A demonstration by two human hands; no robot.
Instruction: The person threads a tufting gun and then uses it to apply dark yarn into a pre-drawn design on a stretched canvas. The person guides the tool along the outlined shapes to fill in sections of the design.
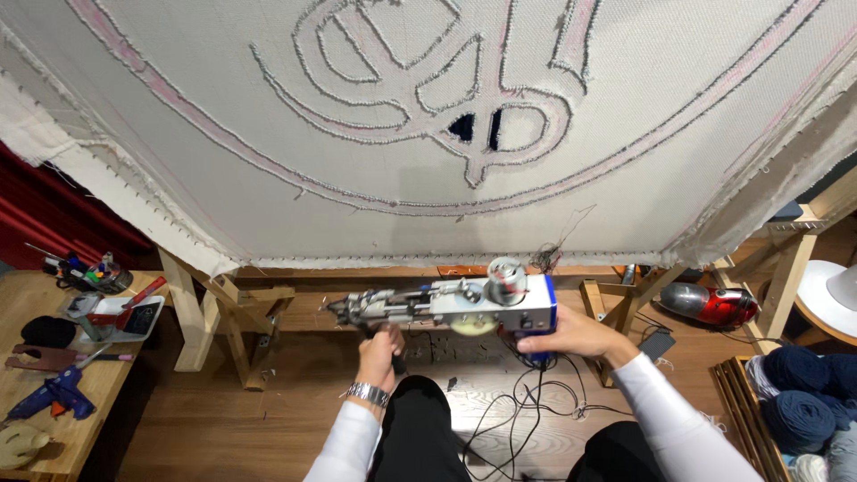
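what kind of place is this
Most likely a rug-tufting workshop. A large cloth with outlined shapes is stretched on a wooden frame, the left hand and right hand hold a tufting gun, and balls of blue yarn sit nearby.

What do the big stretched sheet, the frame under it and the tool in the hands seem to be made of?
Sheet: woven cloth, off-white, matte; the weave and frayed edges show. Frame: bare pale wood, by its grain and colour. Tool: mostly bare metal, grey and shiny, with a blue rear part, possibly plastic, held by the right hand.
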